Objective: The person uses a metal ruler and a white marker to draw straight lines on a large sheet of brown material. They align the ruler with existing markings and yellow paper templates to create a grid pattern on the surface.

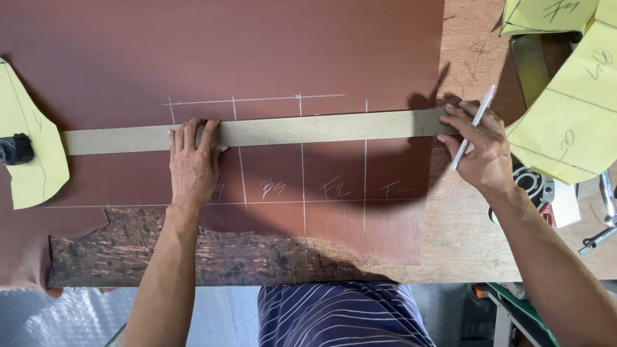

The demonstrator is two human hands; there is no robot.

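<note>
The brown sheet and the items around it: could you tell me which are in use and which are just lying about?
In use: brown sheet, cardboard strip under left hand, white marking pen in right hand.
Lying about: yellow paper patterns, metal tools.

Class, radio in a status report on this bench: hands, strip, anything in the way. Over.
Left hand flat on the long tan strip. Right hand steadies its far end, white marking pen in fingers. Strip lies across the chalk-lined brown leather sheet. Nothing blocking.
</note>
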